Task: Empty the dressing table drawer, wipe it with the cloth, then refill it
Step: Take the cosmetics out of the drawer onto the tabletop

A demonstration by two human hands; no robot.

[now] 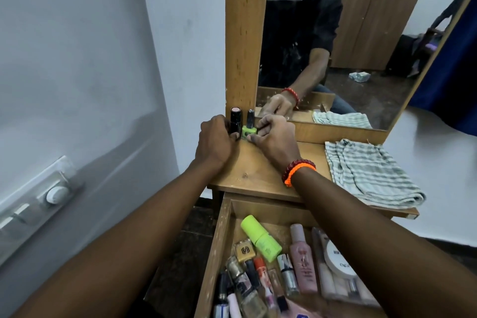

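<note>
Wooden surface [258, 170] is standing against a white wall, its mirror [335, 41] rising behind. Below the surface's front edge, the drawer [222, 248] is hanging open, crowded with bottles. Right of the mirror's post, the striped cloth [371, 173] is lying folded, reaching the surface's right edge. Both arms are stretching to the post's foot: the left hand [215, 141] is curling its grip round a black tube [235, 121], while the right hand [275, 135] is pinching a green nail polish bottle [249, 129] just beside it.
</note>
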